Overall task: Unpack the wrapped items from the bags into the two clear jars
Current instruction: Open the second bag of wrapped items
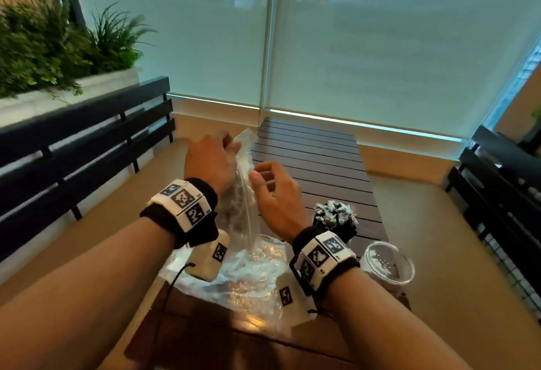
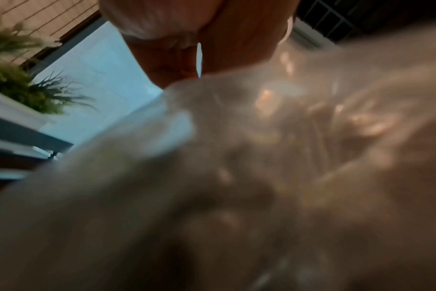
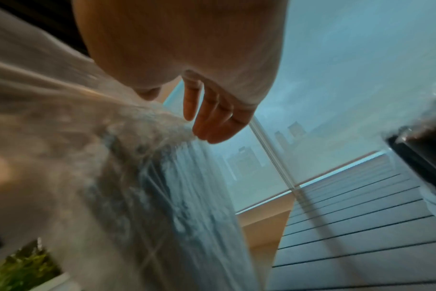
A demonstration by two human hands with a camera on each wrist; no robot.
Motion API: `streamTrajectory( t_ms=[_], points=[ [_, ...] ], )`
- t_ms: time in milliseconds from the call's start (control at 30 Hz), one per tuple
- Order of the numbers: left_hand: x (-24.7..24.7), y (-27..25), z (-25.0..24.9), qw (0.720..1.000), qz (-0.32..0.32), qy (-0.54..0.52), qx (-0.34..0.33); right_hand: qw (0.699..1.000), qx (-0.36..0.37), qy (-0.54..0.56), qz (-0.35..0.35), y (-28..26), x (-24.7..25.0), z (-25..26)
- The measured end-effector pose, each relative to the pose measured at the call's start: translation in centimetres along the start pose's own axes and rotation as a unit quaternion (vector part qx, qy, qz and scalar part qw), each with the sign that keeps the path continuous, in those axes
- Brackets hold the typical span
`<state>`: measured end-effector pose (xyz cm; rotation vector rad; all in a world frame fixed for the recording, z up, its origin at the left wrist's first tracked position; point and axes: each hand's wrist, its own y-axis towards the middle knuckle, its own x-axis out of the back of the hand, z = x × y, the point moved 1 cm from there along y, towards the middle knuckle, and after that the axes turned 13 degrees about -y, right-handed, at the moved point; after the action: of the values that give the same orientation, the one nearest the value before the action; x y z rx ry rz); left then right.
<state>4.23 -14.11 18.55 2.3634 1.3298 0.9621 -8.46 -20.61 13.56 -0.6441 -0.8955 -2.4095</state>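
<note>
Left hand (image 1: 209, 161) grips the raised clear bag (image 1: 244, 194); right hand (image 1: 275, 194) released beside it; far worktop (image 1: 310, 150) bare.

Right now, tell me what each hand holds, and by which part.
The left hand grips the clear plastic bag by its bunched top end. The right hand holds nothing, fingers loose beside the bag.

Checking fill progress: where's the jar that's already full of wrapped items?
Head view, right of centre on the slatted table: the full jar stands just beyond the right hand, behind the nearly empty jar.
</note>
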Motion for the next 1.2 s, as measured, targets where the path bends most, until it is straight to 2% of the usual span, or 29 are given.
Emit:
streamTrajectory(
  t_ms=[133, 233, 367, 433, 600, 667, 733, 833, 1033, 1200],
  points=[
    [0.2, -1.6, -0.1, 0.998, 0.011, -0.019, 0.065, 0.998, -0.011, 0.035, 0.058, -1.0, 2.6, 1.9],
    [-0.6, -2.6, 1.2, 0.986, 0.04, -0.066, 0.15, 0.994, -0.007, -0.033, 0.106, -1.8, 3.6, 2.2],
    [-2.1, -4.6, 2.8, 0.974, 0.059, -0.065, 0.21, 0.959, -0.115, -0.02, 0.259, -2.6, 3.5, 1.5],
    [-2.2, -5.4, 3.0, 0.973, 0.06, -0.046, 0.217, 0.948, -0.142, -0.013, 0.284, -2.9, 3.4, 1.1],
    [-2.2, -5.9, 2.5, 0.966, 0.061, -0.065, 0.242, 0.952, -0.166, 0.026, 0.255, -3.0, 2.6, 0.7],
    [-1.9, -6.1, 1.8, 0.962, 0.106, -0.071, 0.242, 0.952, -0.176, 0.063, 0.241, -2.8, 2.7, 0.4],
    [-1.5, -6.0, 0.7, 0.95, 0.178, -0.046, 0.25, 0.949, -0.186, 0.1, 0.234, -2.7, 2.8, 0.0],
    [-1.1, -5.5, -0.6, 0.924, 0.229, -0.055, 0.301, 0.942, -0.209, 0.142, 0.22, -2.9, 2.6, -0.5],
    [-1.1, -5.2, -1.7, 0.907, 0.252, -0.073, 0.328, 0.932, -0.24, 0.216, 0.167, -3.3, 2.2, -1.2],
    [-1.5, -6.2, -1.7, 0.894, 0.249, -0.139, 0.346, 0.925, -0.245, 0.237, 0.166, -3.3, 2.4, -1.6]
  ],
)
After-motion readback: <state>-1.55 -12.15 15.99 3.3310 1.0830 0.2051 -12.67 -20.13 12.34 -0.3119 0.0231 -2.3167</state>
